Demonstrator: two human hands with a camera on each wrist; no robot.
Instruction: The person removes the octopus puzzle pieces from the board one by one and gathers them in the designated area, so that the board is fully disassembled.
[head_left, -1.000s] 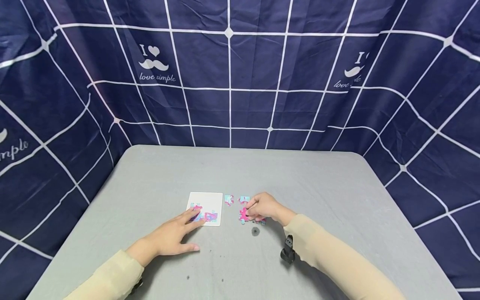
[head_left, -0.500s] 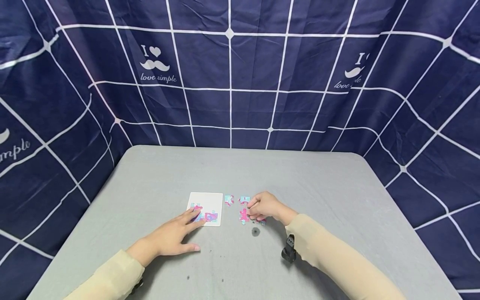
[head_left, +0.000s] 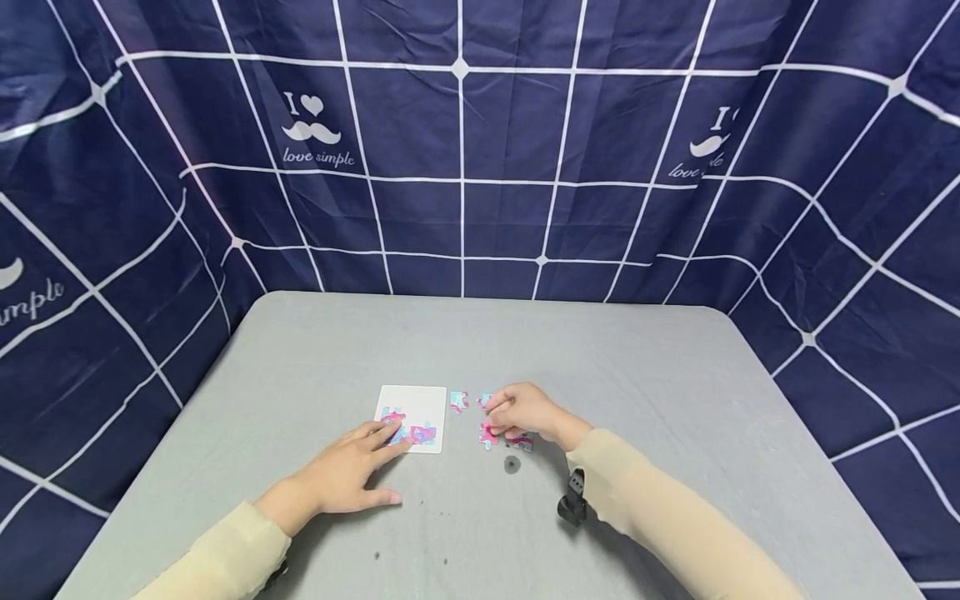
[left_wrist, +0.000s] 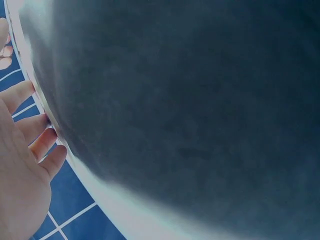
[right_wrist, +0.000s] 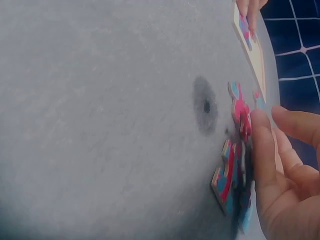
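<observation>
My left hand (head_left: 341,471) rests with spread fingers on the lower part of a square white puzzle board (head_left: 420,404). Puzzle pieces (head_left: 423,435) in purple, pink and blue lie on that lower part, partly under the fingers. Over the loose pieces right of the board is my right hand (head_left: 528,414), thumb and index finger apart. Its thumb is at a pink puzzle piece (head_left: 488,435), and the index finger overlaps a blue and pink piece (head_left: 485,401). In the right wrist view, the thumb (right_wrist: 263,150) is beside the pieces; whether it touches them is unclear.
Another blue and pink piece (head_left: 458,401) lies beside the board's right edge. More pieces (head_left: 521,442) lie under the right hand. A dark round spot (head_left: 512,464) marks the grey tabletop (head_left: 480,342). Navy gridded curtains (head_left: 495,125) surround the table.
The right hand has shifted slightly left, its index finger now covering more of the upper blue and pink piece. Thumb and index finger stand further apart. The left hand stays on the board.
</observation>
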